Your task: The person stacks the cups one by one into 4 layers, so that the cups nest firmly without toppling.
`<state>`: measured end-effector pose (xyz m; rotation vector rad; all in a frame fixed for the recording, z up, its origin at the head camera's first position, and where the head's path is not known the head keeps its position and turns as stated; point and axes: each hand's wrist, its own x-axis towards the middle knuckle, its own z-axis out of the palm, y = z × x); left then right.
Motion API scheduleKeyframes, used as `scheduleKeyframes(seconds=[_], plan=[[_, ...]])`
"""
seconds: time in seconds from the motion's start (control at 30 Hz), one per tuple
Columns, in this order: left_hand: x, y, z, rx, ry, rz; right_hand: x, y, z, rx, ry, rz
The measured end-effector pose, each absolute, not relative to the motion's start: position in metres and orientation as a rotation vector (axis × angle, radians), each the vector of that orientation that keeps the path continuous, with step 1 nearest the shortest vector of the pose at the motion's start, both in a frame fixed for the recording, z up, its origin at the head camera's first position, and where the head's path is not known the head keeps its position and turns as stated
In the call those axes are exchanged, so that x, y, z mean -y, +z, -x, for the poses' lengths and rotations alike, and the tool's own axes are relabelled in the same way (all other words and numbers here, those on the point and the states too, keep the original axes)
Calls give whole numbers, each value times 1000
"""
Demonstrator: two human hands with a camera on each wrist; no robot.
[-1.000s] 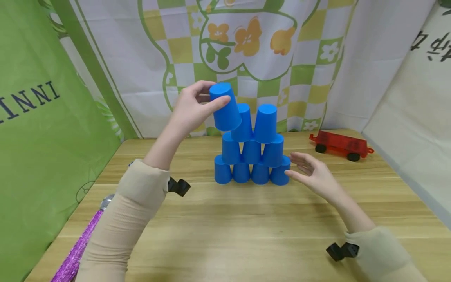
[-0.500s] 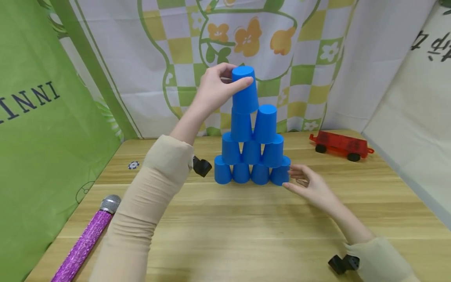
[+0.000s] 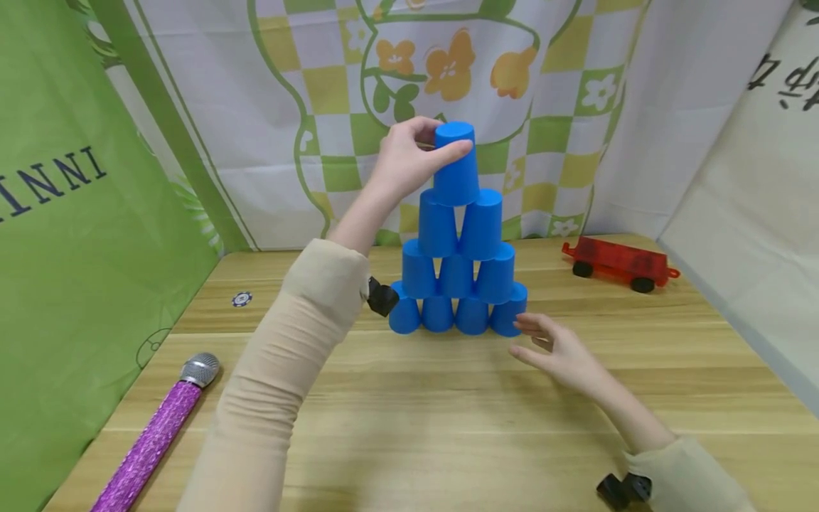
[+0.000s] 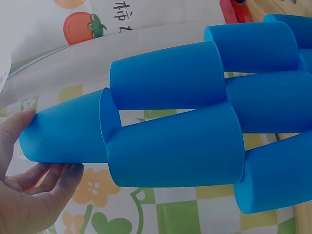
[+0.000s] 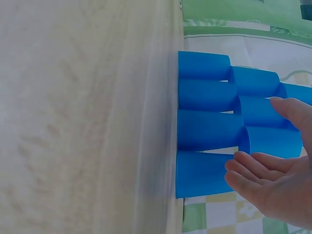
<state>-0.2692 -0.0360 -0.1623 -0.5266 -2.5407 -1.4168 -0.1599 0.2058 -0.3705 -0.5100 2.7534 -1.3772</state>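
My left hand (image 3: 409, 156) pinches a blue plastic cup (image 3: 457, 167) between thumb and fingers, mouth down, at the top of a pyramid of blue cups. In the left wrist view this top cup (image 4: 68, 129) has its rim right at the bases of the two cups below, bridging the gap between them. Under those two come a row of three and a longer bottom row (image 3: 438, 314) on the table. Beside the bottom right cup (image 3: 507, 318), my right hand (image 3: 559, 355) hovers with relaxed, spread fingers and holds nothing; its fingertips overlap that cup in the right wrist view.
A red toy wagon (image 3: 619, 264) stands at the back right of the wooden table (image 3: 435, 427). On the left lie a microphone (image 3: 160, 434) with a glittery purple handle and a small poker chip (image 3: 242, 299). A patterned curtain (image 3: 345, 92) hangs close behind the pyramid.
My left hand has carried the blue cup up and rightward, from beside the two-cup row to centred on top of it. My right hand has dropped slightly toward the front.
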Motion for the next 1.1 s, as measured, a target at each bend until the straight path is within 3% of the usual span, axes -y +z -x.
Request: scheduleKeyframes(seconds=[0.73, 1.1], plan=[[31, -169, 268, 2580, -1405, 551, -209, -375, 157, -2757, -1329, 487], [84, -201, 242, 2348, -1447, 497, -216, -370, 161, -2764, -1364, 479]])
